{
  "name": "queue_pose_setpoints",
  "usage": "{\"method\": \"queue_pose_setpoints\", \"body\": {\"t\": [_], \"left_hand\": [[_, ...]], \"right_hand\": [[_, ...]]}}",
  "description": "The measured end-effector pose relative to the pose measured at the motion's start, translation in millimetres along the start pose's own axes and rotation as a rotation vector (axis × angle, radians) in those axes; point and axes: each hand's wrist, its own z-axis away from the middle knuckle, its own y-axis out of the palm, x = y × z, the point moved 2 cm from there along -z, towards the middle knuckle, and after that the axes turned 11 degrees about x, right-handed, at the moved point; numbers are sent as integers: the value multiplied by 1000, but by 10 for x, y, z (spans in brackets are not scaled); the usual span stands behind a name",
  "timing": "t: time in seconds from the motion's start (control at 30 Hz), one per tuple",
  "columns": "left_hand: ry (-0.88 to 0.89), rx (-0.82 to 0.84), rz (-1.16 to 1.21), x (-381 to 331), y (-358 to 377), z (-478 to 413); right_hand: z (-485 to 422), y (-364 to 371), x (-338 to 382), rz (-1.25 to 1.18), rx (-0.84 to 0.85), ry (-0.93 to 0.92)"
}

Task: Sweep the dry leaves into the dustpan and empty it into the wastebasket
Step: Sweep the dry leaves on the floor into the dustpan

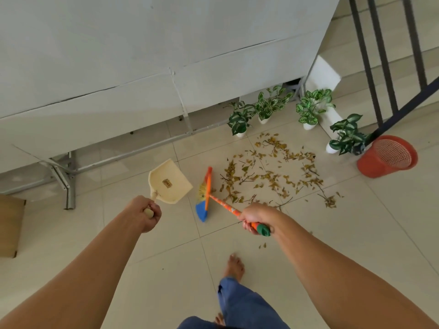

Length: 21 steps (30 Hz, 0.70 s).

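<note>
Head view: the fingers of the left hand (146, 213) are curled round the short handle of the cream dustpan (169, 184), and those of the right hand (255, 218) are wrapped round the orange shaft of the broom (225, 205), just ahead of its green end cap. Both tools are judged to be light, stiff plastic, easily steered one-handed; a grip so far up the shaft gives reach but little downward pressure. The broom head, with yellow and blue bristles, is set at the left edge of the dry leaves (273, 172), which are scattered with thin twigs over the tiled floor (356, 222). The leaves are judged nearly weightless and brittle, so short, gentle strokes would be favoured; the twigs may snag. The scatter is hemmed in by potted plants (240, 119) on its far side and by the red mesh wastebasket (387, 156) at the right, beside a dark railing (380, 67). Open floor is left on the near side, where a bare foot (234, 265) is planted, and to the left, short of a metal frame leg (69, 186).
</note>
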Motion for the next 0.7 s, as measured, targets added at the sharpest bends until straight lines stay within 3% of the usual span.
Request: {"method": "queue_pose_setpoints", "body": {"t": [0.37,0.7], "left_hand": [[3,59,89,814,-927,419],[6,5,165,1202,-1322,680]], "right_hand": [[421,675,-961,24,-103,-135],[349,793,-1344,51,-207,-7]]}}
